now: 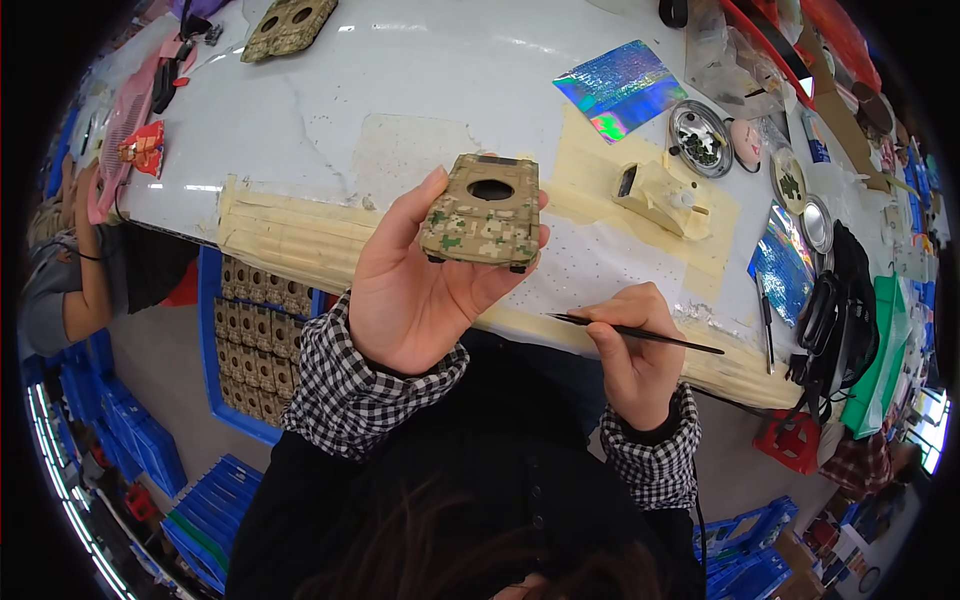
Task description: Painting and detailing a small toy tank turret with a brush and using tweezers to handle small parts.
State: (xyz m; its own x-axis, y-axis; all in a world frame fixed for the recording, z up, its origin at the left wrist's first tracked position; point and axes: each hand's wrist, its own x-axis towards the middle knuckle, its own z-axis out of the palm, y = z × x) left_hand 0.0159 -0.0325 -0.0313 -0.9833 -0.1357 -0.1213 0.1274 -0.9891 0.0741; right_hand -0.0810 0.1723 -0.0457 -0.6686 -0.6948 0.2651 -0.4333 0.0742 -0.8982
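Note:
My left hand (400, 300) holds up a toy tank hull (485, 225) over the table's near edge. Tan, brown and green pixel camouflage covers the hull, and a round hole opens in its top. To the right and lower, my right hand (640, 355) pinches a thin black paintbrush (690, 345). The brush tip points left, below the hull and apart from it. Past my right hand, a tape-covered block (655, 195) rests on tan paper. Beside that block lies a round metal dish (699, 138) with dark green and white smears. A second camouflaged hull (285, 28) sits at the far left.
Shiny holographic pouches (625, 85) lie at the back right. Nearer the right edge are a black bag (850, 310) and a green tray (875, 360). A blue crate (212, 330) of several hulls stands below the table at left. Another person's arm (90, 270) is at far left.

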